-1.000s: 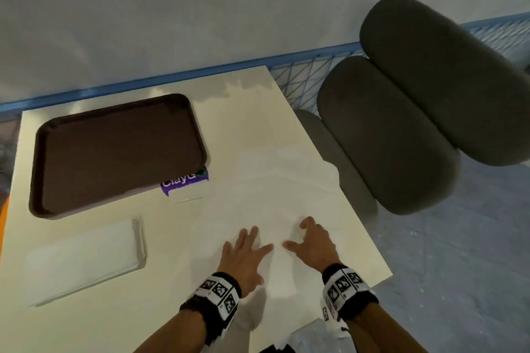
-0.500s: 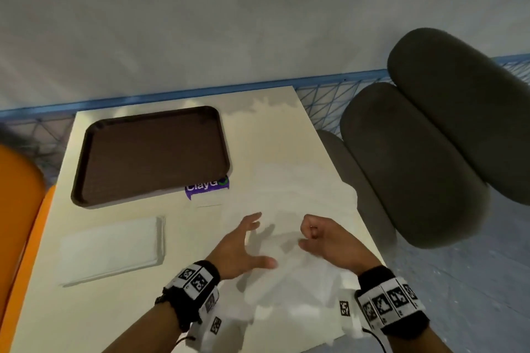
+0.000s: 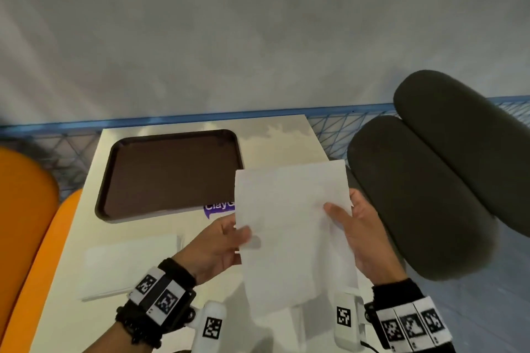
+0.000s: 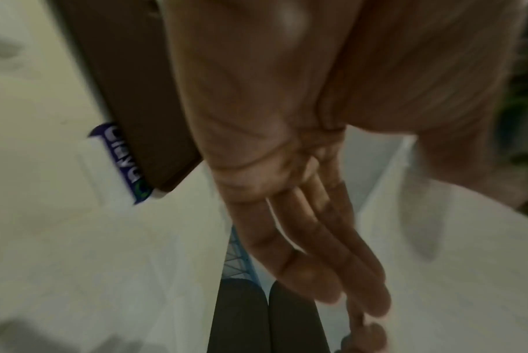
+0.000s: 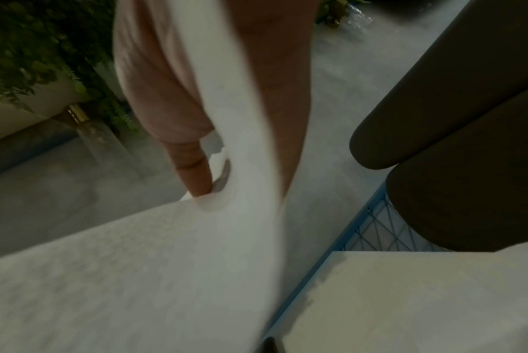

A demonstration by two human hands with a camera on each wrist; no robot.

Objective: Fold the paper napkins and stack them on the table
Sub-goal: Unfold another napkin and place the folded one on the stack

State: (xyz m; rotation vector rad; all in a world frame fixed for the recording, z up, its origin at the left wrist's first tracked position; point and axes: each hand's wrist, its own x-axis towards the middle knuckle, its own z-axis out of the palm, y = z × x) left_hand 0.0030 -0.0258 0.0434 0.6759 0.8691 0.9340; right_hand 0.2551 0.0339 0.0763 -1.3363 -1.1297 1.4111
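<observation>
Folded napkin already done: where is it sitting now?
In the head view, the folded napkin lies flat on the table's left side, nearer than the brown tray.

The tray (image 3: 172, 175) fills the upper left of the table (image 3: 275, 137). A folded napkin (image 3: 132, 264) lies at lower left. Bare table shows between them and at top right. Dark cushions (image 3: 424, 195) block the right.
</observation>
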